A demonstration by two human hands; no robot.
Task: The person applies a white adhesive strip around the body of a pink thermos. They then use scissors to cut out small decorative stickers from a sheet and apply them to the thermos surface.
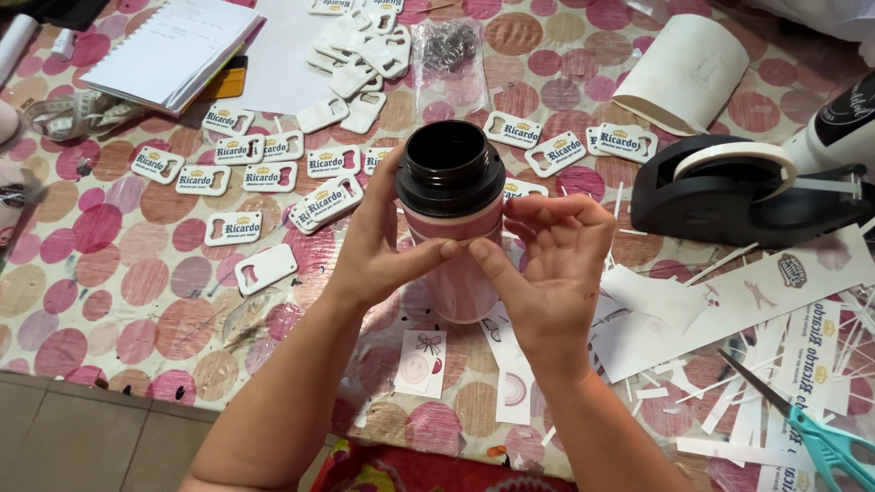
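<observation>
tumbler (453, 273): pale pink body, black rim, held between both hands
tablecloth (118, 273): cream with pink, red and tan dots, under the hands
tape dispenser (729, 196): black with a white roll, right of the right hand
scissors (825, 442): teal handles, lower right of the right hand
bottle-opener tags (232, 228): white, left of the left hand

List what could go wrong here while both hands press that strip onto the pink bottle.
1. The left hand and right hand hold the bottle in the air by its wall; it might slip onto the stickers below.
2. The scissors lie open near the right forearm; an elbow could catch them.
</observation>
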